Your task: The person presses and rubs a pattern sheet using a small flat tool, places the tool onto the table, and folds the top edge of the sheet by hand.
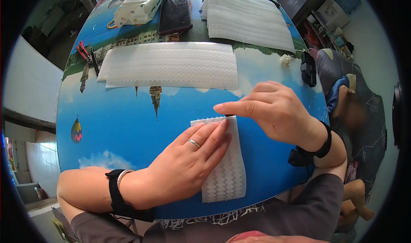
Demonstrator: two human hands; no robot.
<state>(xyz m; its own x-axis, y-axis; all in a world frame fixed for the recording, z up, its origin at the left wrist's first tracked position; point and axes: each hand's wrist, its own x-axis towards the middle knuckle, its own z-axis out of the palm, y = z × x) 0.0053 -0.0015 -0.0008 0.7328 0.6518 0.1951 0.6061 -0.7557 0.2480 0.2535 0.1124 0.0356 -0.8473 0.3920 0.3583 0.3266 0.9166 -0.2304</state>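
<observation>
A white embossed strip (224, 181) lies lengthwise on the blue printed table, close to the person's body. My left hand (195, 153) rests flat on its upper part, fingers together and stretched toward the top edge, with a ring on one finger. My right hand (267, 110) is closed at the strip's top right corner, pinching a small dark object (230, 115) that is mostly hidden by the fingers. Small raised bits run along the top edge of the strip. Farther back lies a wide stack of similar white sheets (171, 65).
Another white sheet pile (248, 20) is at the back right, beside a dark phone (175, 14) and a wipes pack (140, 5). Red-handled pliers (82, 50) lie left, a black clip-like object (308, 69) right. A person (355, 196) is beyond the table's right side.
</observation>
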